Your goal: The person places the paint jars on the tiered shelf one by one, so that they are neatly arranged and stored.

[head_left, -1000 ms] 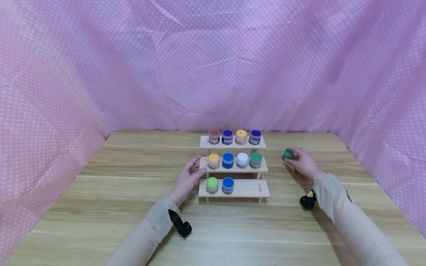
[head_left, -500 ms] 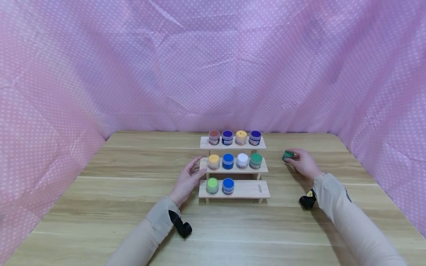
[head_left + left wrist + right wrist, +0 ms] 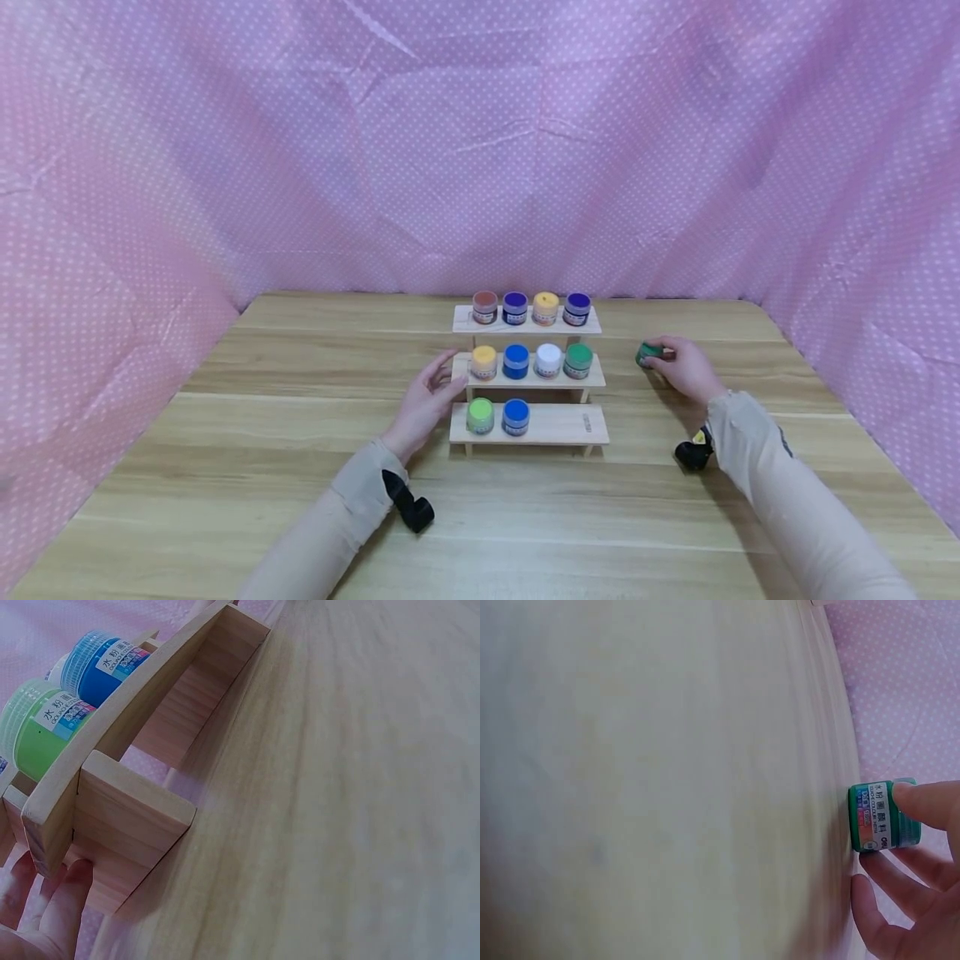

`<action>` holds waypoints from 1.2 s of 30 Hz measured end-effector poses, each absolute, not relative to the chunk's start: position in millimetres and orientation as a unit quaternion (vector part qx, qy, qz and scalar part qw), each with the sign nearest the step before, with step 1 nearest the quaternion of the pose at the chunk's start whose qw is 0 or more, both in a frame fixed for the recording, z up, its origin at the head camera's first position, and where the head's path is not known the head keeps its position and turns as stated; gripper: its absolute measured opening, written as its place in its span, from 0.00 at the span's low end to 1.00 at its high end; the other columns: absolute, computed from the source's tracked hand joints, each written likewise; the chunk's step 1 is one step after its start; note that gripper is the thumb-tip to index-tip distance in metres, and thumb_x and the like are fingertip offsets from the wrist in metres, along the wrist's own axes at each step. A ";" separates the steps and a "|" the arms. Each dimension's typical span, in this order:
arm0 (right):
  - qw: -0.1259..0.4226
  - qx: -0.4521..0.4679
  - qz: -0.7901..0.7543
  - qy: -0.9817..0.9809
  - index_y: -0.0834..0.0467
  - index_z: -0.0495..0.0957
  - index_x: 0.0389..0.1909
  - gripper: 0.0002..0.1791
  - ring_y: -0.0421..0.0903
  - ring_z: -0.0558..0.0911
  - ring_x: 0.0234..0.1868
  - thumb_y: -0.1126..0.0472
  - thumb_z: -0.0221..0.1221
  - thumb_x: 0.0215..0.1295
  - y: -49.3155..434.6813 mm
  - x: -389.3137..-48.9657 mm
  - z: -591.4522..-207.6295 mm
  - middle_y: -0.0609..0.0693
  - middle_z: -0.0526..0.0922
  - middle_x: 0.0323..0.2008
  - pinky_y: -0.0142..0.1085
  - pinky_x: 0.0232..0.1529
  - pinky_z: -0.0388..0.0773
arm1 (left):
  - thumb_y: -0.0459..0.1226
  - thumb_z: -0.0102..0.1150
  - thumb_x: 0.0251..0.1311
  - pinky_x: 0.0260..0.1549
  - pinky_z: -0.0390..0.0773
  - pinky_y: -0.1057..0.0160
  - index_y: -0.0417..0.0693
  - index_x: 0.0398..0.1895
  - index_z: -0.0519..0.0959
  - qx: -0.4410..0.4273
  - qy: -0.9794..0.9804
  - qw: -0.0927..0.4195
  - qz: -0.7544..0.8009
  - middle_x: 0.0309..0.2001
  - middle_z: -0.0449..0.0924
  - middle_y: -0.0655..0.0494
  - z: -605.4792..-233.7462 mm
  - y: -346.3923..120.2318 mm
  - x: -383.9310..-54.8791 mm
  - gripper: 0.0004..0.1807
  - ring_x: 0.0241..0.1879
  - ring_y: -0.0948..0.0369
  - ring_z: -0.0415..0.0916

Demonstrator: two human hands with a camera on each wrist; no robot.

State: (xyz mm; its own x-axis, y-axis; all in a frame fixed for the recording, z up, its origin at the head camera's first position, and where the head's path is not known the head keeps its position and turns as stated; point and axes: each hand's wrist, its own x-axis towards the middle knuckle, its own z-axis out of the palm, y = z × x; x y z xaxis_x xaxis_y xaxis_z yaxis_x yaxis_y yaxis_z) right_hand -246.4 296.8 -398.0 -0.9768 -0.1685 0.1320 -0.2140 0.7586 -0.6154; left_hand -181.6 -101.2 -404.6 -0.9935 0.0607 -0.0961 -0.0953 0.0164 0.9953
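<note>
My right hand (image 3: 684, 368) pinches a small green gouache paint jar (image 3: 874, 817) between thumb and fingers, right of the rack and close over the table. A white printed label shows on the jar in the right wrist view. At the left end of the three-step wooden rack, my left hand (image 3: 423, 408) has its fingertips against the side by the middle and lowest steps. In the left wrist view those fingers (image 3: 66, 907) lie beside a wooden leg (image 3: 135, 802). On the lowest step (image 3: 562, 425) stand a light green jar (image 3: 480, 417) and a blue jar (image 3: 516, 417).
The middle step (image 3: 461, 367) bears yellow, blue, white and green jars in a row. The top step (image 3: 461, 318) carries a brown jar (image 3: 485, 307), two purple ones and a yellow one. A pink dotted cloth (image 3: 480, 167) hangs behind the wooden table (image 3: 225, 467).
The green paint jar in my right hand has come down slightly toward the table. My left hand keeps its place at the rack.
</note>
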 end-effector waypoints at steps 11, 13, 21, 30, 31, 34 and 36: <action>0.027 0.108 0.343 -0.933 0.69 0.70 0.58 0.21 0.66 0.77 0.50 0.67 0.55 0.65 293.5 -244.0 -397.6 0.72 0.76 0.49 0.39 0.39 0.78 | 0.38 0.57 0.63 0.23 0.66 0.72 0.54 0.70 0.61 -0.006 0.709 0.057 0.703 0.57 0.72 0.45 -404.7 -100.5 -182.7 0.31 0.38 0.65 0.73; 0.023 0.102 0.346 -0.932 0.69 0.69 0.59 0.21 0.66 0.76 0.51 0.65 0.55 0.66 291.9 -243.3 -396.3 0.72 0.76 0.50 0.46 0.44 0.77 | 0.38 0.57 0.63 0.25 0.67 0.72 0.54 0.70 0.61 -0.007 0.709 0.057 0.702 0.58 0.72 0.45 -404.0 -100.3 -181.9 0.31 0.41 0.64 0.74; 0.022 0.090 0.399 -0.912 0.66 0.67 0.62 0.23 0.62 0.76 0.52 0.62 0.52 0.69 280.3 -234.5 -390.2 0.70 0.75 0.51 0.33 0.43 0.75 | 0.38 0.57 0.63 0.27 0.68 0.71 0.55 0.70 0.61 -0.011 0.711 0.056 0.701 0.58 0.71 0.45 -405.2 -101.2 -180.8 0.32 0.44 0.62 0.74; 0.059 0.083 0.484 -0.869 0.68 0.66 0.62 0.23 0.28 0.75 0.43 0.62 0.52 0.69 263.3 -207.4 -378.9 0.69 0.73 0.54 0.18 0.41 0.73 | 0.37 0.56 0.63 0.26 0.68 0.72 0.53 0.70 0.60 0.000 0.706 0.054 0.707 0.57 0.72 0.44 -406.4 -101.1 -182.4 0.32 0.41 0.64 0.74; 0.068 0.088 0.490 -0.865 0.69 0.67 0.61 0.23 0.26 0.75 0.42 0.63 0.53 0.69 261.4 -204.7 -378.1 0.69 0.73 0.54 0.18 0.40 0.73 | 0.37 0.56 0.63 0.26 0.68 0.72 0.52 0.70 0.60 0.001 0.707 0.053 0.705 0.57 0.71 0.43 -406.4 -101.3 -182.5 0.32 0.42 0.64 0.74; 0.086 0.102 0.502 -0.854 0.70 0.67 0.60 0.22 0.22 0.74 0.40 0.65 0.53 0.68 256.5 -198.1 -376.0 0.69 0.73 0.52 0.18 0.40 0.73 | 0.37 0.57 0.63 0.26 0.68 0.72 0.52 0.70 0.60 0.001 0.710 0.053 0.702 0.57 0.71 0.42 -405.7 -101.7 -182.7 0.32 0.42 0.64 0.74; 0.095 0.106 0.508 -0.850 0.71 0.68 0.59 0.21 0.22 0.74 0.40 0.66 0.54 0.67 254.2 -193.9 -374.6 0.63 0.75 0.50 0.17 0.41 0.73 | 0.37 0.57 0.63 0.26 0.67 0.72 0.53 0.70 0.60 0.000 0.712 0.054 0.700 0.57 0.71 0.42 -405.7 -101.6 -182.8 0.32 0.41 0.64 0.74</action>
State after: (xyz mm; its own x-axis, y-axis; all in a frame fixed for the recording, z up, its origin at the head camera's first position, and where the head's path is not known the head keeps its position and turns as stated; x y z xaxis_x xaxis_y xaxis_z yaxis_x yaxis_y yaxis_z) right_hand -193.9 254.2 -374.6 -0.9596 -0.0843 0.2685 -0.2764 0.4620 -0.8427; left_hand -182.8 -101.6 -405.7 -0.9942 0.0758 -0.0767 -0.0754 0.0188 0.9970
